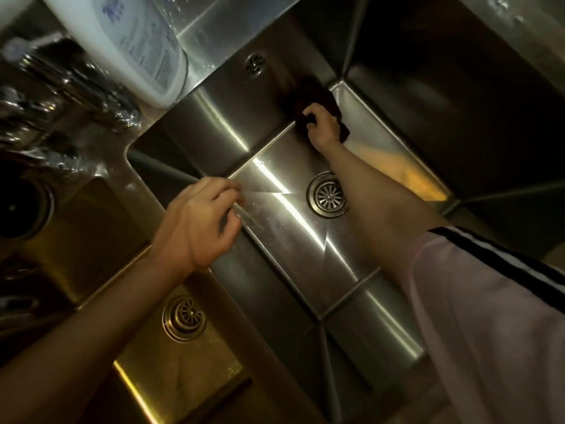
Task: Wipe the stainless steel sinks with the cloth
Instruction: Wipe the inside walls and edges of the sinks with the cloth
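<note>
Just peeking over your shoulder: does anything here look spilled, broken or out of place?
Nothing stands out. The right hand presses a dark cloth into the sink's far corner; the left hand rests on the divider.

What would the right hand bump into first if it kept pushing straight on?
Probably the sink wall: the right hand presses the dark cloth toward it, below the small overflow drain. Depth is unclear.

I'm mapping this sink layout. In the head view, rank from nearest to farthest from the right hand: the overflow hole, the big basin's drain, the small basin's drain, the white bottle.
From the right hand, gripping the dark cloth:
1. Overflow hole, on the wall just beyond it.
2. Big basin's drain, below the forearm; close to the overflow hole, hard to call.
3. White bottle, on the back ledge, left.
4. Small basin's drain, under the left arm.
</note>
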Demonstrator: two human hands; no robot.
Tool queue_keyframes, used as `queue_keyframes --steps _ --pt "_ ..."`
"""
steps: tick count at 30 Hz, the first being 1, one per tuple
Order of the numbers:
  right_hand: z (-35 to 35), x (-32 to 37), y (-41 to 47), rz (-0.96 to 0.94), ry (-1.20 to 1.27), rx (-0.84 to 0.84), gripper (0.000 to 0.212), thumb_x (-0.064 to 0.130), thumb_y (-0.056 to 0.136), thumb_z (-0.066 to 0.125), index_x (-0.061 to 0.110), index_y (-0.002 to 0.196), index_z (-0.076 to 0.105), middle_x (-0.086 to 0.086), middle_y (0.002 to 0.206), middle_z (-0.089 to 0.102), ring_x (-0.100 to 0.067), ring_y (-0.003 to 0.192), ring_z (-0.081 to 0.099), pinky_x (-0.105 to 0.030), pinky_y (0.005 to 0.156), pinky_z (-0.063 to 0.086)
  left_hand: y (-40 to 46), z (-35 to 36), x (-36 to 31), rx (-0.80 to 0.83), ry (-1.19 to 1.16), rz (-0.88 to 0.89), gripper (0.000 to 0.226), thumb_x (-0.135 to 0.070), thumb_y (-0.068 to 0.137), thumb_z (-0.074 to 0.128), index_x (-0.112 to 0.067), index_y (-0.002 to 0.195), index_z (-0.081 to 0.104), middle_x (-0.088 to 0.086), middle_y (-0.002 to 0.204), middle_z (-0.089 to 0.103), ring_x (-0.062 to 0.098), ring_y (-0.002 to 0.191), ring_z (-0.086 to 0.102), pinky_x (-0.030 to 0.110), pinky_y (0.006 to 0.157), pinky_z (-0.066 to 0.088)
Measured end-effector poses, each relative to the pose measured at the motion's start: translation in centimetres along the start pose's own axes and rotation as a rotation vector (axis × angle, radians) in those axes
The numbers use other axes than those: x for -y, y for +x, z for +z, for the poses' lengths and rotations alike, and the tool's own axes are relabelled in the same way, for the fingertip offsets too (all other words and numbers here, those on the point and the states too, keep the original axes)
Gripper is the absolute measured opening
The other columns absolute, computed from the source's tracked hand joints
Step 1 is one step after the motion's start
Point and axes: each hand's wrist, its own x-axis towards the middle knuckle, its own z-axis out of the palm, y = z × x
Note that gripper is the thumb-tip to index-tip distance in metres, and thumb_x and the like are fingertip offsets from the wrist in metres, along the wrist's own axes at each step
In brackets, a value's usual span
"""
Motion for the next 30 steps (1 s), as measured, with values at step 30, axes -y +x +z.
queue_keyframes --steps 30 --pt "8.8 2.7 -17.9 0.051 0.004 0.68 0.038 -0.003 0.081 0.048 0.018 0.111 0.062 -0.009 0.12 0.058 -0.023 0.108 0.054 -0.031 0.095 0.045 -0.1 -0.6 -0.5 -0.072 -0.062 -0.028 0.052 -0.02 0.078 0.052 -0.008 0.128 0.05 0.008 0.121 0.057 0.024 0.108 0.054 0.04 0.091 0.044"
